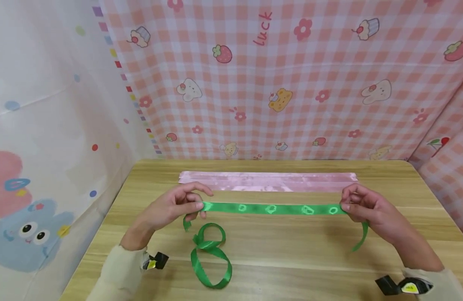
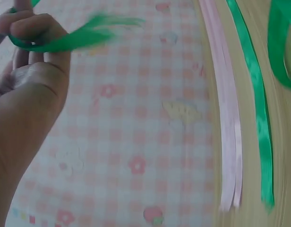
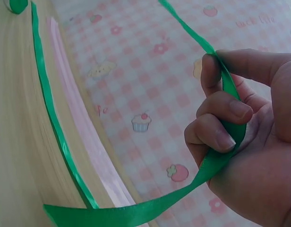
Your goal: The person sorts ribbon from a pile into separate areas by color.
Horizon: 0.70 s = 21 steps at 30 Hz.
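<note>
My left hand (image 1: 172,207) and right hand (image 1: 374,212) pinch a green satin ribbon (image 1: 287,208) between thumb and fingers, stretching it level above the table. Pale shiny ring-like marks dot this stretch. One tail droops below the left hand; the other tail (image 3: 183,189) runs through the curled right fingers and hangs free. Both wrist views also show a second green ribbon strip (image 2: 259,118) lying straight on the table; in the head view the held ribbon overlaps its place. Just beyond it lie pink satin strips (image 1: 269,181), side by side.
A looped length of green ribbon (image 1: 212,251) sits on the wooden table (image 1: 291,263), nearer me and left of centre. Behind the table's far edge hangs a pink checked cloth (image 1: 246,83), with a white patterned cloth (image 1: 58,108) at the left.
</note>
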Tool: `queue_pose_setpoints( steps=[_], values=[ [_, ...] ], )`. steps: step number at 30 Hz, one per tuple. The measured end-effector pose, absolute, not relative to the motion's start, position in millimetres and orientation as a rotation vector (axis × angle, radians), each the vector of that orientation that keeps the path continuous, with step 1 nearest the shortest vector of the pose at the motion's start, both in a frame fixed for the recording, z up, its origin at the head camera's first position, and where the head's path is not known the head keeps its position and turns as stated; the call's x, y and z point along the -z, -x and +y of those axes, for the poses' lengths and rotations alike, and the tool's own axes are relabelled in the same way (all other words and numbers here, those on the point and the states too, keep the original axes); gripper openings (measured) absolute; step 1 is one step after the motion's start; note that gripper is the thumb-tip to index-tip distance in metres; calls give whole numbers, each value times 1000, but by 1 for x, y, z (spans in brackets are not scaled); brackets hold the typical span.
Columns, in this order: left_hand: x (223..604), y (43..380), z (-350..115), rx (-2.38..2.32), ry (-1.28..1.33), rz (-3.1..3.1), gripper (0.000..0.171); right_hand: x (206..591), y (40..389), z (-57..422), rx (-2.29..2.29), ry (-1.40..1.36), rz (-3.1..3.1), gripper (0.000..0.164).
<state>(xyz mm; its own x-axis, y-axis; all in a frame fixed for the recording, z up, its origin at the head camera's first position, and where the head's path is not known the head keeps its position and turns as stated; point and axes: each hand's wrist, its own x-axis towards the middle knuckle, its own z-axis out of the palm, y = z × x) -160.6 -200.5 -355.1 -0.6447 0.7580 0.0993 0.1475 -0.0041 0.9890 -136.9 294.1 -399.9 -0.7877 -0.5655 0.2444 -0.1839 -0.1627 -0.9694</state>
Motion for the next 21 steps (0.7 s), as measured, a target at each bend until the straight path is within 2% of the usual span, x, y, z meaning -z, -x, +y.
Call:
queue_pose_setpoints(
  steps=[10,15,21],
  values=[
    [372,167,-233,-1555,-630,2129,34,406,134,311,1901,761,2026,27],
    [381,171,-251,-1546,-534,2166,38,408,133,321,1770,606,2188,19],
    [391,176,-264,-1530,-419,2226,39,413,134,330,1701,545,2228,12]
  ],
)
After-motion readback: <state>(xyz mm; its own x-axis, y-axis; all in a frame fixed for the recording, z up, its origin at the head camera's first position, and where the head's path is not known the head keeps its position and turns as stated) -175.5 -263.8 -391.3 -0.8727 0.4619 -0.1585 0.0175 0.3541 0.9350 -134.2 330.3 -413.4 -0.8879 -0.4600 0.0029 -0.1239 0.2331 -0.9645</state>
